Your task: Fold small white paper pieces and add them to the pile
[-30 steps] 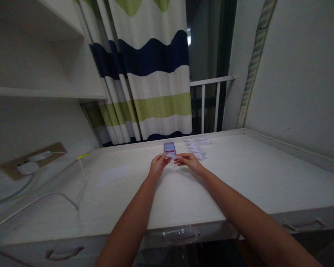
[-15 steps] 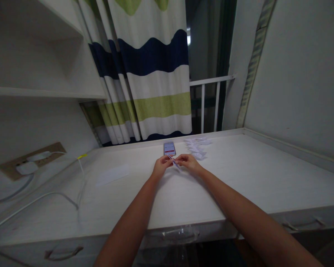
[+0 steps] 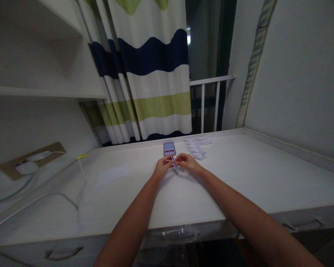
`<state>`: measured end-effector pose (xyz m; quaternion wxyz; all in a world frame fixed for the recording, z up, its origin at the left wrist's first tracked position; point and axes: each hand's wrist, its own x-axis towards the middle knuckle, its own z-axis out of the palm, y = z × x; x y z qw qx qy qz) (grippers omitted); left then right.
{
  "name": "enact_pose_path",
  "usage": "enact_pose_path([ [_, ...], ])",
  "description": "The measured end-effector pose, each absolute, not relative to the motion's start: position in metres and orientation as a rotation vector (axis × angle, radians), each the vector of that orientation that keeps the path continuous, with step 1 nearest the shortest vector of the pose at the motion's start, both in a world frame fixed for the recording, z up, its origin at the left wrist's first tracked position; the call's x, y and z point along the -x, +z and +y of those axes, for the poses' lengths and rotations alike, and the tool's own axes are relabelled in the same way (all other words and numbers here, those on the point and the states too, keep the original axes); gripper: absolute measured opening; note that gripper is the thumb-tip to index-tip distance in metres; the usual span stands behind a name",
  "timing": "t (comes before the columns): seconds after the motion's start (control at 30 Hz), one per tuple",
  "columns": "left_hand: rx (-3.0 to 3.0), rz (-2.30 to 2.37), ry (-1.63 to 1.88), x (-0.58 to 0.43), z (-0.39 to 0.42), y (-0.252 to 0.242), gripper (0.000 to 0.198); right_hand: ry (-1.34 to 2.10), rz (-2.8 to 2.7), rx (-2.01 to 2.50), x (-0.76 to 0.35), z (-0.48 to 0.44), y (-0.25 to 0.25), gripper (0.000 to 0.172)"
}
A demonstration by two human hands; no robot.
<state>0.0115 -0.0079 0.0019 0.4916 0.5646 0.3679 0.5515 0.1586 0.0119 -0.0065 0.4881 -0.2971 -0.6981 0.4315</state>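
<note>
Between my two hands is a small piece of folded white paper (image 3: 176, 168), its narrow pointed end slanting down toward me. My left hand (image 3: 161, 165) pinches it from the left with thumb and fingers. From the other side, my right hand (image 3: 187, 162) grips it with closed fingertips. Parts of the paper are covered by the fingers, so its full shape cannot be made out. Just beyond the hands a phone (image 3: 169, 147) with a lit screen lies on the desk. Several folded white paper pieces (image 3: 196, 149) sit in a cluster behind my right hand.
A flat white paper sheet (image 3: 113, 175) lies left on the white desk (image 3: 239, 174). White cables (image 3: 64, 195) run from plugs in a wall socket (image 3: 33, 160) across the left side. A striped curtain (image 3: 158, 81) hangs behind; a shelf (image 3: 44, 92) juts out at upper left.
The folded paper has turned a little between my fingers and now points more steeply, with more of its lower end showing. Both hands have shifted only slightly.
</note>
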Motion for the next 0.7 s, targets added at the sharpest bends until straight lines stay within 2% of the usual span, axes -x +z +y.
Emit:
enact_pose_path([
  [0.3,-1.321,0.832,1.236,-0.0107,-0.0111,0.0031,0.045,1.29,-1.618,0.723,-0.155,0.0041,-0.0033,0.036],
  [0.7,-1.299,0.786,1.18,-0.0105,-0.0154,0.0081,0.04,1.404,-1.498,0.672,-0.1567,0.0039,-0.0001,0.025],
])
